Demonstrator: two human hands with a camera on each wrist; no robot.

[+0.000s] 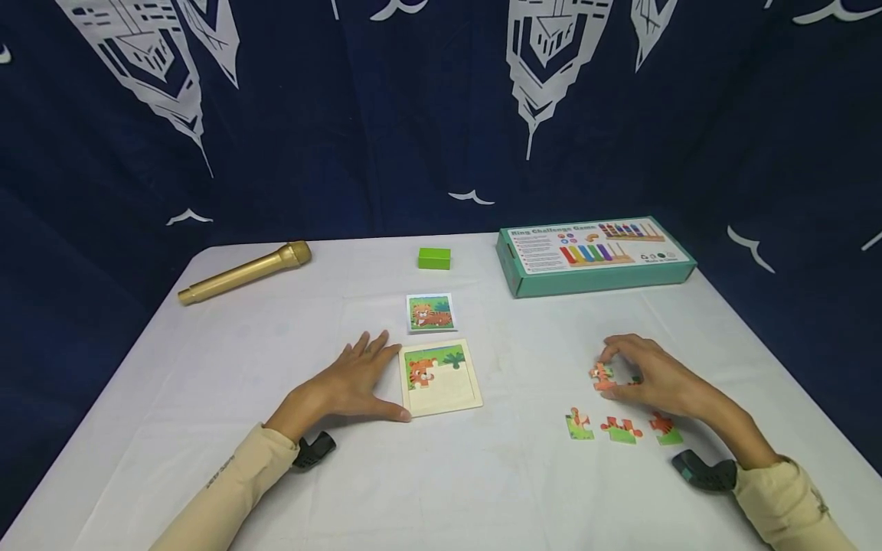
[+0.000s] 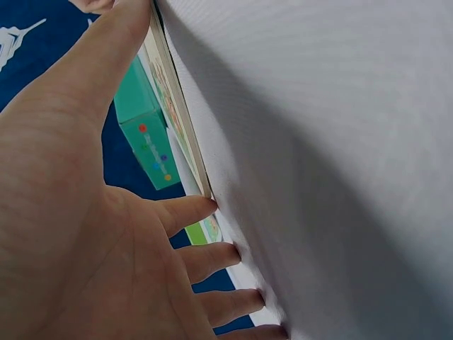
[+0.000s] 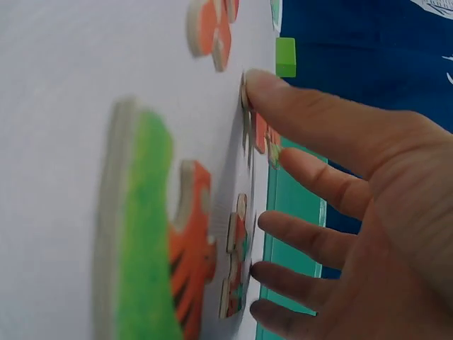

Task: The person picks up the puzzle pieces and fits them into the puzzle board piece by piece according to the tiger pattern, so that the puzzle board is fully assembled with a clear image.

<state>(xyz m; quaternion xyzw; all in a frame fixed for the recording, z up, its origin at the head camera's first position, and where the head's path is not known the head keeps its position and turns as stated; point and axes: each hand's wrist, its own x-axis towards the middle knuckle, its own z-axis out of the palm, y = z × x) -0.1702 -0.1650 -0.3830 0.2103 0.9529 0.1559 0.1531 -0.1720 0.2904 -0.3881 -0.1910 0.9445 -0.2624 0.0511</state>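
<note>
A square wooden puzzle board (image 1: 441,398) lies mid-table, with tiger-face and green pieces in its upper part. My left hand (image 1: 351,383) is spread at its left edge, thumb and index fingertip touching the frame. At the right, my right hand (image 1: 654,379) pinches an orange-and-green puzzle piece (image 1: 602,376) between thumb and index finger, at the tabletop. Another piece (image 3: 233,262) lies partly behind that hand. Nearer the front edge are three pieces in a row: one with green (image 1: 579,425), a wide one (image 1: 622,431) and a striped one (image 1: 665,429).
A tiger picture card (image 1: 431,313) lies behind the board, and a green block (image 1: 434,259) behind the card. At the back left is a gold microphone-shaped object (image 1: 244,273); a teal game box (image 1: 596,256) occupies the back right. Dark blue patterned cloth hangs beyond the table.
</note>
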